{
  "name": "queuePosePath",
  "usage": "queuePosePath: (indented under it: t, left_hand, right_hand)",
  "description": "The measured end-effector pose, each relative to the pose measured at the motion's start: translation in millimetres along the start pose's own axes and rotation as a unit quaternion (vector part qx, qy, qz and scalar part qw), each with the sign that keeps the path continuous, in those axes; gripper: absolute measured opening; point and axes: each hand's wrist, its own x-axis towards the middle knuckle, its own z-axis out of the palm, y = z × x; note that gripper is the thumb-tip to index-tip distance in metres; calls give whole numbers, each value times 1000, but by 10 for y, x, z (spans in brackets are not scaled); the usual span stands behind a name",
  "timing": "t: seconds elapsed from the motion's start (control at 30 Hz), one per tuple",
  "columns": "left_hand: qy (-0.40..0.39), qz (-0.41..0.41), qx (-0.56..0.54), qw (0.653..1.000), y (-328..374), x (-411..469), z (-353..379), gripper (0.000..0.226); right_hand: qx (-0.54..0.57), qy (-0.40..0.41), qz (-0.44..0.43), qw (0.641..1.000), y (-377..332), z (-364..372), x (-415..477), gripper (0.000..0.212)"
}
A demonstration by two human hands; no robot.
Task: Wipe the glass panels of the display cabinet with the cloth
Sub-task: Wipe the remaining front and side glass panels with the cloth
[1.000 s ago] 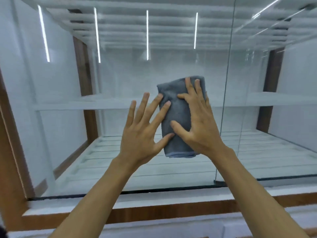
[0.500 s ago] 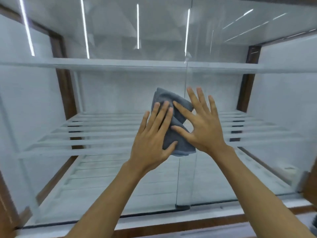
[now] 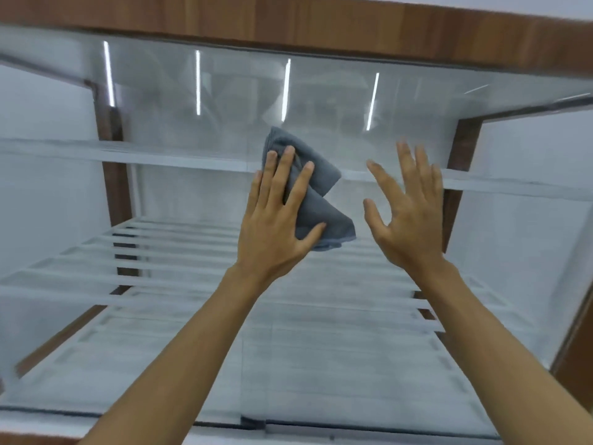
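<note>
Pressing flat on the cloth [image 3: 311,207], the left grip [image 3: 279,220] is spreading its fingers straight across the grey folds, with the thumb lying over the cloth's lower part. It is pinning the cloth with an open palm, not clutching it. The cloth is sitting bunched against the glass [image 3: 179,194] of the cabinet, one corner poking up past the fingertips and another sticking out low on the right.

Just right of the cloth and clear of it, the right grip [image 3: 407,216] is hanging with fingers apart and straight, holding nothing. I cannot tell whether it is touching the glass.

Behind the cloth a white shelf [image 3: 128,152] is running off to either side. Below the cloth a slatted shelf [image 3: 160,252] is showing through the pane. Above the cloth, thin light strips [image 3: 198,81] are glinting in the glass, and higher again the wooden frame [image 3: 321,20] is capping the cabinet.
</note>
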Motion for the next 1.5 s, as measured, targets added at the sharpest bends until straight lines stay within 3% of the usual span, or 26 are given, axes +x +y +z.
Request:
queuePosePath:
  t: [0.4, 0.57, 0.8, 0.93, 1.23, 1.5]
  left_hand:
    - [23, 7, -59, 998, 496, 1077, 66, 77]
    - [35, 5, -21, 999, 514, 1085, 10, 72]
    - [48, -43, -17, 998, 684, 1099, -20, 76]
    - [52, -38, -32, 997, 696, 1076, 74, 71]
    - [102, -31, 42, 993, 553, 1057, 165, 60]
    - [141, -53, -20, 988, 764, 1250, 388, 60]
  right_hand:
    - [-58, 66, 66, 994, 1028, -346, 448, 56]
    - [-81, 60, 77, 992, 1286, -429, 409, 57]
    - [-99, 81, 51, 990, 1364, -352, 377, 57]
    - [-80, 83, 42, 992, 1381, -360, 378, 58]
    - [-45, 92, 37, 994, 1383, -382, 370, 56]
    - [-20, 79, 33, 996, 1412, -404, 362, 57]
